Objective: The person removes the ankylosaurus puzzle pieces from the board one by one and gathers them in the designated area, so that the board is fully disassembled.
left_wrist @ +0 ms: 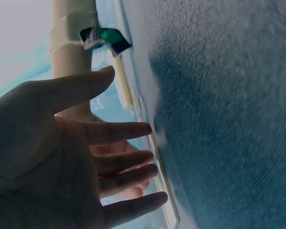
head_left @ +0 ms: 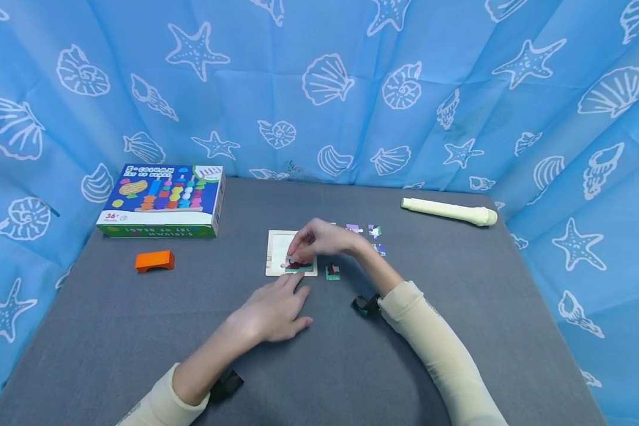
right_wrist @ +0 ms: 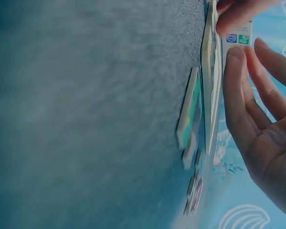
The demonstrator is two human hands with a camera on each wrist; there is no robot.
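A pale wooden puzzle tray (head_left: pixel 270 253) lies flat on the grey table, with joined pieces showing dark red and green (head_left: pixel 299 265) along its near side. My right hand (head_left: pixel 325 238) is over the tray, thumb and fingers bent together in a pinch at a small puzzle piece (head_left: pixel 293 259), mostly covered by the fingertips. My left hand (head_left: pixel 274 307) lies with extended fingers, their tips at the tray's near edge; the left wrist view shows these fingers spread. Just right of the tray lies a loose puzzle piece (head_left: pixel 332 272), green and dark.
More loose pieces (head_left: pixel 375 231) lie behind the right forearm, some partly hidden. A bead-set box (head_left: pixel 162 201) stands at the back left, an orange arch block (head_left: pixel 155 261) in front of it. A pale microphone-shaped stick (head_left: pixel 449 212) lies at the back right. Blue shell-patterned curtains (head_left: pixel 330 130) enclose the table.
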